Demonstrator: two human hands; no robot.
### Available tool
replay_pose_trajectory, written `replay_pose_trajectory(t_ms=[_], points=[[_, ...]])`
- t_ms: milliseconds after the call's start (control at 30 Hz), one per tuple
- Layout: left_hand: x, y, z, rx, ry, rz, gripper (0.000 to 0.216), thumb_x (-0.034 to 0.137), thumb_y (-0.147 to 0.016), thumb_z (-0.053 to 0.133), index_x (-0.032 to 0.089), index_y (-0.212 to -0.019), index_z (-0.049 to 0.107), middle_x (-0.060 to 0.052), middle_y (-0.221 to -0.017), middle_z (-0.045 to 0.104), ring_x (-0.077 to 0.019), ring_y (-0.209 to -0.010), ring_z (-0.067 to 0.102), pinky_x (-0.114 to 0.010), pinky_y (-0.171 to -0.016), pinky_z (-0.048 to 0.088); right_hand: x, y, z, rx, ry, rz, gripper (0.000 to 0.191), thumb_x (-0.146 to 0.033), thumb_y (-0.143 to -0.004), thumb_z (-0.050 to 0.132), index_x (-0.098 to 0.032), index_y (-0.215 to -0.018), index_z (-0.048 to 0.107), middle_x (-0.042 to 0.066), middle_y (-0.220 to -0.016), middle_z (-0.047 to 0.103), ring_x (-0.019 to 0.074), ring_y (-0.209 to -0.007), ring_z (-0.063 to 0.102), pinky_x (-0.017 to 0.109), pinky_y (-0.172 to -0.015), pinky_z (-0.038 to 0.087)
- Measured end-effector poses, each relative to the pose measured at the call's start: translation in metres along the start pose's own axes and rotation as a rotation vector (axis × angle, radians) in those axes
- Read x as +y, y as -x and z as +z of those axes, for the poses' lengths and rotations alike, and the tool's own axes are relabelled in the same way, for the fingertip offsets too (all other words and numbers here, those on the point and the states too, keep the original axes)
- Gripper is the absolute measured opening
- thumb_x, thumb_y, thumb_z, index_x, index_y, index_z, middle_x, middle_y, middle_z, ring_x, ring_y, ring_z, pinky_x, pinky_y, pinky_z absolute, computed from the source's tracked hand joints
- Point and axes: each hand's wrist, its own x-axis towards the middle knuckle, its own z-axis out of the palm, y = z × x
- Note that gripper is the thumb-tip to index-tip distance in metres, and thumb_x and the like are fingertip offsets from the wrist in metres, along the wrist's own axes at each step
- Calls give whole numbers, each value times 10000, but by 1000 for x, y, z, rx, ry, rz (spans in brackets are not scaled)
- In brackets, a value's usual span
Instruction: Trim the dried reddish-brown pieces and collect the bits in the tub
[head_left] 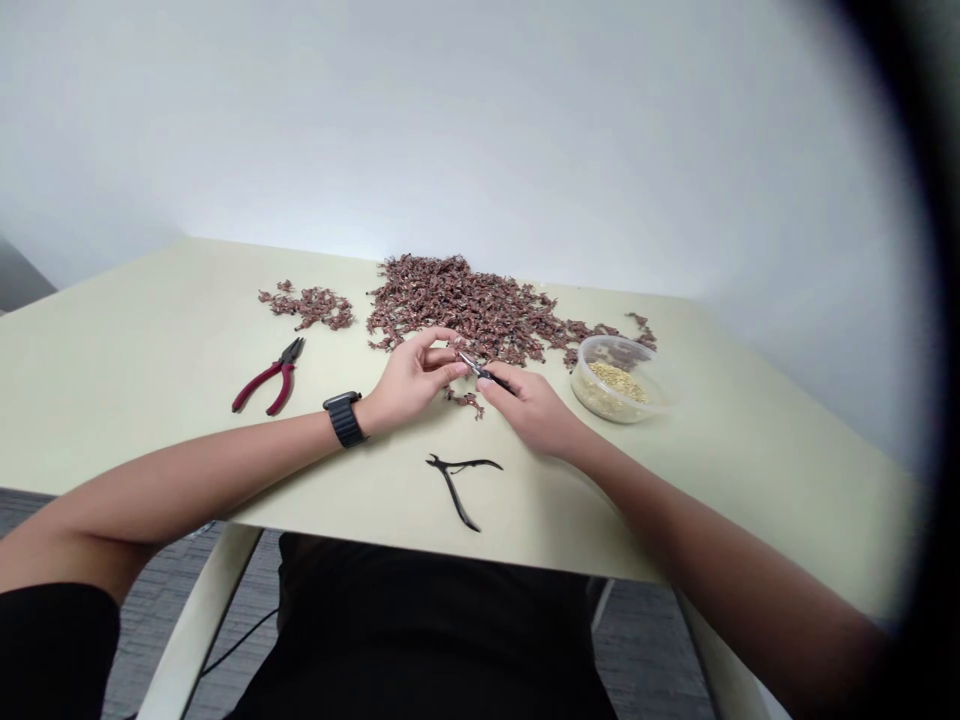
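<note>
Small pliers with a metal tip and dark handles are in my right hand, whose fingers are wrapped round them. Their jaws point left, to the fingertips of my left hand. The thumb and fingers there are closed in a pinch, and what sits between them is too small to make out. Just below the fingertips, a few loose reddish-brown pieces lie on the table. Behind both hands spreads a large heap of the same small, spiky pieces.
Red-handled pliers lie at left, below a smaller pile of brown pieces. Black nippers rest near the front edge of the pale table. At right stands a clear round tub holding small gold-coloured bits.
</note>
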Motion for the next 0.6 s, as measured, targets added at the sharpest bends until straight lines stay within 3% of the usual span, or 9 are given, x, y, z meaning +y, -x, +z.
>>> replay_pose_trajectory(t_ms=[100, 167, 300, 433, 500, 600], points=[[-3, 0, -5, 70, -280, 188, 428, 268, -925, 729, 181, -1321, 594, -132, -1222, 731, -246, -1125, 730, -339, -887, 589, -8, 2, 6, -93, -419, 236, 319, -505, -990, 519, -210, -929, 623, -21, -743, 434, 107, -565, 310, 245, -479, 223], [-4, -1, -12, 83, -551, 343, 402, 246, -957, 681, 200, -1351, 617, -123, -1273, 723, -235, -1143, 719, -369, -949, 570, -14, 2, 4, -185, -683, 375, 341, -534, -977, 528, -205, -945, 611, -39, -734, 359, 91, -544, 179, 226, -443, 114], [-6, -7, -25, -26, -942, 593, 459, 173, -984, 599, 215, -1441, 596, -99, -1088, 778, -215, -1028, 722, -392, -937, 545, -18, 0, -10, -359, -958, 528, 355, -529, -938, 559, -177, -923, 605, -46, -719, 306, 94, -563, 117, 207, -418, 43], [-4, -7, -24, -44, -954, 505, 476, 206, -975, 610, 205, -1450, 596, -122, -1091, 775, -244, -1037, 721, -407, -945, 538, -15, -2, -15, -375, -893, 534, 368, -541, -936, 540, -181, -936, 615, -44, -705, 317, 103, -560, 106, 220, -424, 44], [-1, -5, -19, -33, -821, 382, 460, 240, -965, 634, 204, -1424, 611, -133, -1175, 761, -260, -1079, 723, -413, -958, 545, -11, -2, -12, -285, -737, 461, 374, -548, -953, 510, -191, -951, 621, -36, -709, 354, 105, -550, 134, 233, -434, 87], [1, -1, -12, -48, -488, 201, 435, 254, -959, 650, 182, -1384, 597, -139, -1209, 750, -262, -1112, 731, -398, -943, 565, -3, -2, -6, -49, -306, 237, 344, -516, -971, 510, -198, -957, 641, 2, -765, 499, 120, -572, 312, 259, -485, 244]])
